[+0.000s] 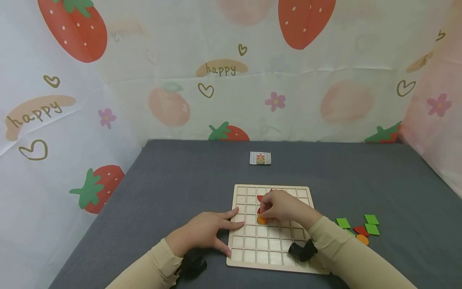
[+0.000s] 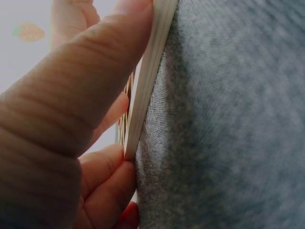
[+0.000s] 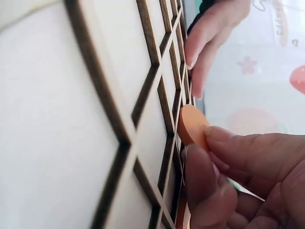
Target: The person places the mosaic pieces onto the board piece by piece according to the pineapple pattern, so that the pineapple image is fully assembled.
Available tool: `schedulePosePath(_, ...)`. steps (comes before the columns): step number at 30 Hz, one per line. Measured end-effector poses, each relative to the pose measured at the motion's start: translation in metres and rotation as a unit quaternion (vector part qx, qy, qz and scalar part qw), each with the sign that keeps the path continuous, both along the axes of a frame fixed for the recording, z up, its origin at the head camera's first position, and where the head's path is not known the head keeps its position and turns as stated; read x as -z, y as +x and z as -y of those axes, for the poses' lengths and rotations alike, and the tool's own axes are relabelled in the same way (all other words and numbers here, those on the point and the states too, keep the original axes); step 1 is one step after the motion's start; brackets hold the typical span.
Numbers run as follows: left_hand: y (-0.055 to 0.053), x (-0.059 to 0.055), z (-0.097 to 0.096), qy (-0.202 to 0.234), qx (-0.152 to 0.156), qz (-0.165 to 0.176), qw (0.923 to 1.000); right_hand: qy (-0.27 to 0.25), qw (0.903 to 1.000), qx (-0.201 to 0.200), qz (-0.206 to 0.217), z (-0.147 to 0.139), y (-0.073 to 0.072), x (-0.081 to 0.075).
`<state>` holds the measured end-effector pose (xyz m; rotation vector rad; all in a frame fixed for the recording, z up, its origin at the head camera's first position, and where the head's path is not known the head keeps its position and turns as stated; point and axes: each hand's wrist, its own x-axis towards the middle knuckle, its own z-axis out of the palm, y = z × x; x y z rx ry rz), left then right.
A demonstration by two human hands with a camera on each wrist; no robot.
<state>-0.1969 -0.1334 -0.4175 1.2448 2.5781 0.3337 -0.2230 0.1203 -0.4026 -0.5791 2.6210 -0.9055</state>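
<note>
A wooden grid board (image 1: 249, 257) lies flat on the dark cloth. My right hand (image 1: 285, 206) reaches over its middle and pinches an orange disc (image 3: 194, 125) between thumb and fingers, the disc tilted on edge at the grid lines in the right wrist view. Red pieces (image 1: 260, 198) sit in cells beside and beyond those fingers, partly hidden by the hand. With fingers spread, my left hand (image 1: 207, 230) rests at the board's left edge; its thumb (image 2: 119, 33) touches the wooden side in the left wrist view.
Right of the board lie several green squares (image 1: 371, 229), a red piece (image 1: 361, 230) and another orange disc (image 1: 362, 239), some partly behind the right sleeve. A small card (image 1: 260, 158) with a printed grid picture lies beyond the board. Patterned curtains (image 1: 223, 104) surround the table.
</note>
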Motion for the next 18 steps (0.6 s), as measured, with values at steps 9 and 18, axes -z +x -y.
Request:
schedulePosePath(9, -0.0012, 0.0016, -0.0003, -0.002, -0.001, 0.000, 1.0000, 0.030, 0.9992, 0.023, -0.013, 0.0052, 0.0006, 0.0002)
schedulePosePath(18, -0.0014, 0.0029, 0.0000, -0.004, 0.002, -0.006, 1.0000, 0.037, 0.9989, 0.019, -0.022, 0.0063, 0.0005, -0.0004)
